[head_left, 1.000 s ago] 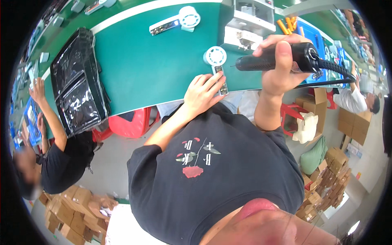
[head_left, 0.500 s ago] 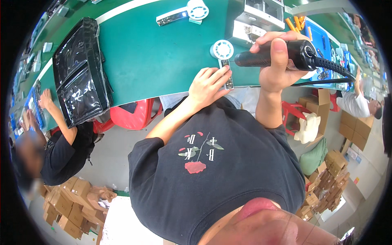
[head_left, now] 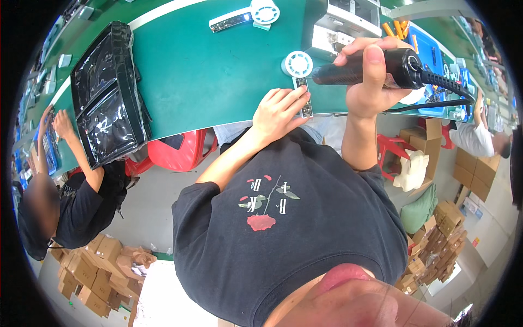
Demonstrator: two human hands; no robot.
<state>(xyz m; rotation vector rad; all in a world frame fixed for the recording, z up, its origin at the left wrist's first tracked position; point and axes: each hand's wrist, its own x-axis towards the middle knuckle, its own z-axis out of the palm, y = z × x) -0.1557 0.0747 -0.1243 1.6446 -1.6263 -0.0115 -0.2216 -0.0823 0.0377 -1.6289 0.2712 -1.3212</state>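
My right hand (head_left: 372,80) is closed around a black electric screwdriver (head_left: 340,72), held nearly level with its tip pointing left. The tip is close to the handle of a small white handheld fan (head_left: 298,65); whether it touches a screw there is too small to tell. This fan lies on the green table near the front edge, its handle uncovered so that a circuit board (head_left: 305,109) shows. My left hand (head_left: 277,113) grips and presses the handle, fingertips on the board. Farther back lies a second white fan (head_left: 265,12), its handle also uncovered, with a small bluish light.
A black case in clear plastic (head_left: 103,103) stands at the left of the table (head_left: 201,71). Back right are a grey-white machine (head_left: 348,22) and a blue tray (head_left: 425,46). The screwdriver's cord (head_left: 447,90) runs right. A co-worker's hand (head_left: 64,124) is at far left.
My hands, the fan and the screwdriver have barely shifted. At far left, the co-worker's hands and head have moved slightly.
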